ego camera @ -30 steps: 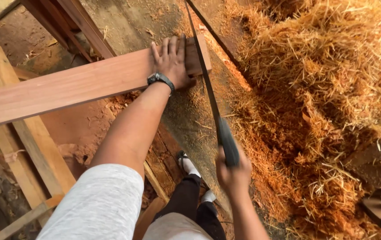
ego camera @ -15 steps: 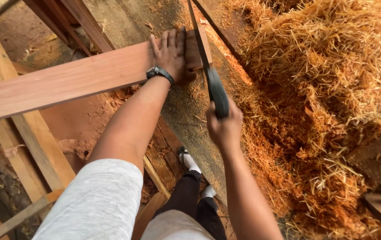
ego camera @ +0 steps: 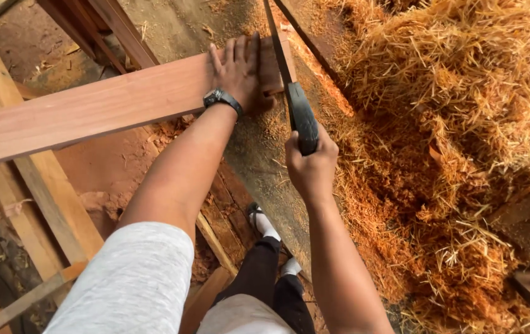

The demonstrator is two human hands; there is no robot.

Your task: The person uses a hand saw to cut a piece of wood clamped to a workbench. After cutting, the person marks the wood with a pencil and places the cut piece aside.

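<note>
Across the worktop, a reddish plank is sawn.
Left hand is pressed flat, fingers spread, beside the cut; right hand is clenched around the handsaw, blade crossing the plank's long axis.

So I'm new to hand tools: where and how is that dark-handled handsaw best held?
By the black rounded handle of the dark-handled handsaw, from the near end, as the right hand does now: it is thick, while the thin blade crosses the reddish wooden plank.
</note>
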